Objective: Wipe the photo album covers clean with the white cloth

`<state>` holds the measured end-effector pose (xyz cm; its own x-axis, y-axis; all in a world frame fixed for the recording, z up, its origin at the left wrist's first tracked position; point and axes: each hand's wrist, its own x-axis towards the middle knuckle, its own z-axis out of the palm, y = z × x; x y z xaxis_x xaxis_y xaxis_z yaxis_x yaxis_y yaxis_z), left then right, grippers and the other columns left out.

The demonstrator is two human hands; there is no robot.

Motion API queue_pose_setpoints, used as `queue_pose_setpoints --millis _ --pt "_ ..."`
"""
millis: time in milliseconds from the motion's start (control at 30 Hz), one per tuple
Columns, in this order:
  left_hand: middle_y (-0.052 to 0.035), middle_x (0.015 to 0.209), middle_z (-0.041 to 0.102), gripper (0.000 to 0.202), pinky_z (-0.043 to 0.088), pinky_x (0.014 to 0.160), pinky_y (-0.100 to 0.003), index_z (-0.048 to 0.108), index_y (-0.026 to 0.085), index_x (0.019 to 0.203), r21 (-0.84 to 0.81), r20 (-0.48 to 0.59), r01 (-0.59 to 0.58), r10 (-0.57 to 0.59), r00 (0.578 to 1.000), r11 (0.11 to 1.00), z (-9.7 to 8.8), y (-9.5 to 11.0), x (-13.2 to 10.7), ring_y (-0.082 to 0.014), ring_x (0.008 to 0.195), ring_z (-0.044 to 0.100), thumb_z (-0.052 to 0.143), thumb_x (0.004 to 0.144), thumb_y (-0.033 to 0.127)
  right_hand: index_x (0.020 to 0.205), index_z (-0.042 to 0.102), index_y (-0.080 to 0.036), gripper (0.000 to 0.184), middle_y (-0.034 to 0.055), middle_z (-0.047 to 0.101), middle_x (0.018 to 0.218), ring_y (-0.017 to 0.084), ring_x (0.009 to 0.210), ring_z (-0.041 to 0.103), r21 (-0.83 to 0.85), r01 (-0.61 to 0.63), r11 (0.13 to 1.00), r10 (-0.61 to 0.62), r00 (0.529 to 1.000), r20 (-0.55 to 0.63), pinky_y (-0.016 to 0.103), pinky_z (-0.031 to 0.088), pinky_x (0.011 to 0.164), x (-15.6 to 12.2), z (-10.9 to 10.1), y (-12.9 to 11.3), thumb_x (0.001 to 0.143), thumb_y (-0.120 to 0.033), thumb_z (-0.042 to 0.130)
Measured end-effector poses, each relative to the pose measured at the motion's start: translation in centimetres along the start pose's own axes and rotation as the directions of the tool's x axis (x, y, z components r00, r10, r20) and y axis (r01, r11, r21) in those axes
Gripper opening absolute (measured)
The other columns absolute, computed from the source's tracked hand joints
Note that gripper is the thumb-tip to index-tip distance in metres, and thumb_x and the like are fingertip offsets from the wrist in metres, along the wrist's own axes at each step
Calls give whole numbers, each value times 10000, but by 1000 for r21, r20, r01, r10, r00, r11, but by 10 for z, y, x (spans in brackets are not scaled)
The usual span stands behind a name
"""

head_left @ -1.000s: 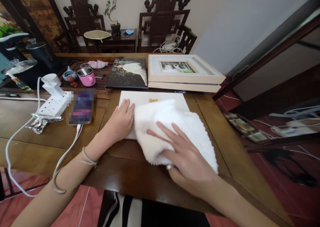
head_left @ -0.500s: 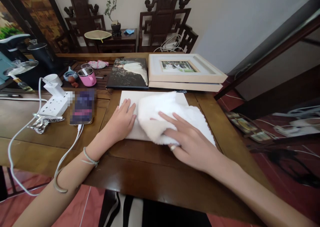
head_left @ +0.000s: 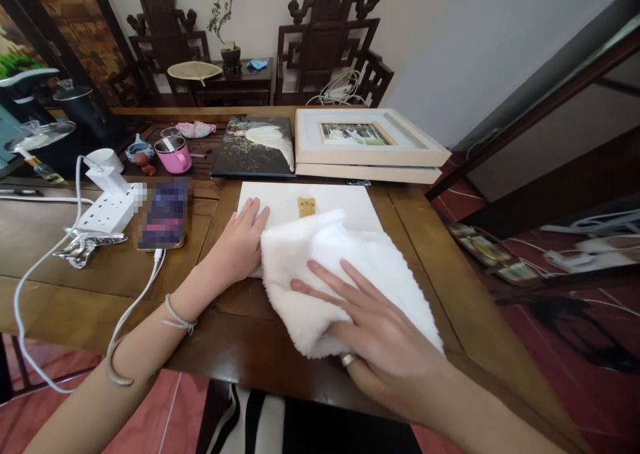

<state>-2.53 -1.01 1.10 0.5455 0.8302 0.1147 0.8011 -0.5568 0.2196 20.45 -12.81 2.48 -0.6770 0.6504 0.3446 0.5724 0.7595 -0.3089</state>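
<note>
A flat white panel (head_left: 280,197) lies on the wooden table, with a small gold-coloured metal plate (head_left: 306,207) on its upper face. My left hand (head_left: 244,237) rests on the panel's left edge, fingers stretched out and holding nothing. Under my right hand (head_left: 360,307) is a fluffy white cloth (head_left: 395,267), gripped with the fingers spread over its top and the thumb side tucked into a fold. The cloth covers the near right part of the panel and hangs past its near edge.
Behind the panel lie a dark picture panel (head_left: 255,147) and stacked pale photo frames (head_left: 370,167). To the left are a pink mug (head_left: 173,155), a white power strip (head_left: 113,207), a phone (head_left: 165,214) on a cable, and crumpled foil (head_left: 87,246).
My right hand has drawn the cloth towards me across the panel, uncovering the small metal plate. My left hand stays at the left edge.
</note>
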Motion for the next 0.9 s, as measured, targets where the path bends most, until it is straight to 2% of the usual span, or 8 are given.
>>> queue_pose_setpoints --millis 200,333,400,500,633,767,900 --pt "-275 1537 309 453 317 1132 -599 369 47 1403 12 1 13 -13 1000 1000 1 5 0 -362 1475 220 282 985 197 1063 682 -173 550 101 558 1418 284 1408 378 -39 -40 998 40 999 2 587 342 1138 18 -9 31 613 -9 412" --pt "-271 1540 310 462 331 1129 -587 358 45 1417 29 -6 14 -14 1000 999 2 6 0 -364 1473 228 295 1004 244 1054 680 -134 473 181 593 1363 315 1388 405 -106 -119 987 114 992 -52 599 349 1126 33 -4 50 675 -14 424" --pt "-270 1541 310 468 336 1128 -583 358 45 1420 34 -15 15 -15 1000 999 2 5 0 -360 1475 223 306 1002 247 1034 675 -127 446 188 601 1352 325 1395 391 -121 -138 983 131 989 -66 612 341 1126 37 -1 52 684 -10 423" --pt "-270 1540 314 464 339 1125 -583 364 46 1415 33 -22 16 -15 1000 999 1 5 0 -358 1473 231 310 999 245 972 669 -146 428 142 572 1397 341 1412 358 -124 -112 986 103 992 -79 651 329 1120 33 0 43 662 3 413" --pt "-283 1541 300 461 335 1123 -589 367 27 1407 37 5 19 -19 1000 999 -4 8 0 -378 1466 237 283 1005 237 855 651 -169 369 102 541 1435 330 1436 318 -79 -90 993 83 993 -83 654 306 1135 16 -2 18 642 3 404" --pt "-293 1536 300 453 347 1113 -590 364 27 1401 32 2 14 -14 1000 999 -7 11 0 -382 1469 224 278 999 215 677 579 -183 276 101 529 1446 333 1451 280 -37 -32 999 27 993 -119 646 280 1150 -3 0 -2 616 23 406" --pt "-294 1529 311 455 346 1110 -599 354 31 1405 27 -21 4 -4 1000 1000 -3 9 -1 -390 1467 222 279 996 216 642 577 -178 289 100 554 1422 332 1443 299 -36 9 999 -13 992 -125 641 287 1145 -11 4 -6 609 51 404"
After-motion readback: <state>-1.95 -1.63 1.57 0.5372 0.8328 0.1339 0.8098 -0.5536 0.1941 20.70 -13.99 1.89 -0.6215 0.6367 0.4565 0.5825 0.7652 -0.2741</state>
